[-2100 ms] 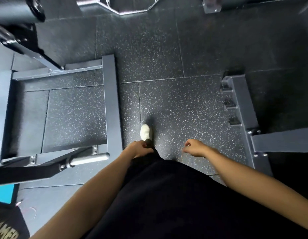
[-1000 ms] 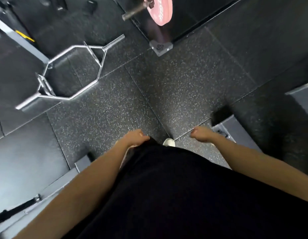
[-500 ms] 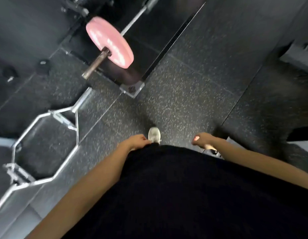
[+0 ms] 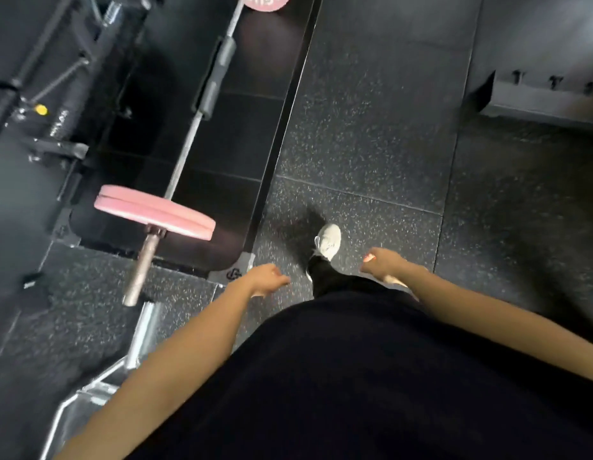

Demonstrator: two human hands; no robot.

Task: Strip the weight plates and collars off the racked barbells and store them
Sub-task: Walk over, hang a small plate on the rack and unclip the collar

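The barbell (image 4: 185, 141) lies on a dark platform (image 4: 228, 137) ahead and to the left of me, running away from me toward the top of the view. Its near pink plate (image 4: 155, 212) sits on the sleeve, up and to the left of my left hand (image 4: 266, 280) and well apart from it; the bare end of the sleeve (image 4: 139, 270) sticks out toward me, past the plate, nearer my left forearm. A second pink plate (image 4: 263, 1) shows at the far end of the bar, cut off by the top edge. A dark pad (image 4: 217, 74) wraps the middle of the shaft.

My left hand hangs over the speckled rubber floor (image 4: 371, 144) near the platform's corner, fingers loosely curled, holding nothing. My right hand (image 4: 381, 263) hangs further to the right, also loosely curled and empty, well away from the bar. A white shoe (image 4: 328, 242) shows on the floor between the two hands.

A chrome bar frame (image 4: 135, 353) lies on the floor under my left arm. A grey rack base (image 4: 547, 97) stands at the upper right.
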